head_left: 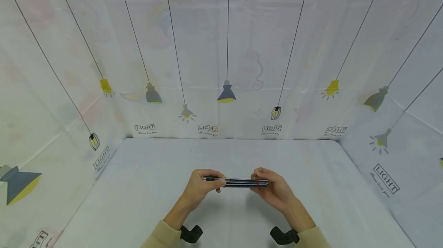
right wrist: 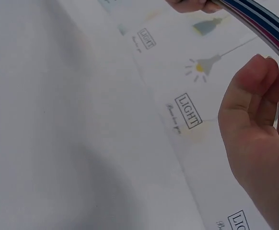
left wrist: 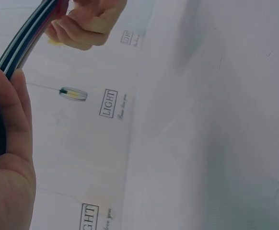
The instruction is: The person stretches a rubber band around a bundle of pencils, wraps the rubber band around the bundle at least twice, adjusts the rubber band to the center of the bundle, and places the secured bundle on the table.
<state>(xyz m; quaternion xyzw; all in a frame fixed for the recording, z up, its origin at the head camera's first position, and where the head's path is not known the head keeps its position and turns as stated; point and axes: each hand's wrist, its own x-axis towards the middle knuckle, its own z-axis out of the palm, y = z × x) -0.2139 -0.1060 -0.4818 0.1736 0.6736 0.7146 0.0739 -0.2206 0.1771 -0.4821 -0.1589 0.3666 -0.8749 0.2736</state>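
A bundle of slim dark pens point(head_left: 238, 183) with shiny edges is held level above the white table, in front of the body. My left hand point(head_left: 198, 187) grips its left end, thumb on the near side and fingers behind. At the right end, the curled fingers of my right hand point(head_left: 277, 191) hold the bundle where a thin red band point(head_left: 257, 183) goes round it. In the left wrist view the pens point(left wrist: 16, 45) look dark blue with pale stripes. A maroon one also shows among the pens point(right wrist: 264, 24) in the right wrist view. Part of the bundle is hidden by the fingers.
Below the hands spreads a white table surface point(head_left: 228, 155). Pale cloth walls point(head_left: 207, 48) printed with hanging lamps and LIGHT labels stand behind it and at both sides. Each wrist wears a black device, one at the left point(head_left: 191, 234) and one at the right point(head_left: 284, 235).
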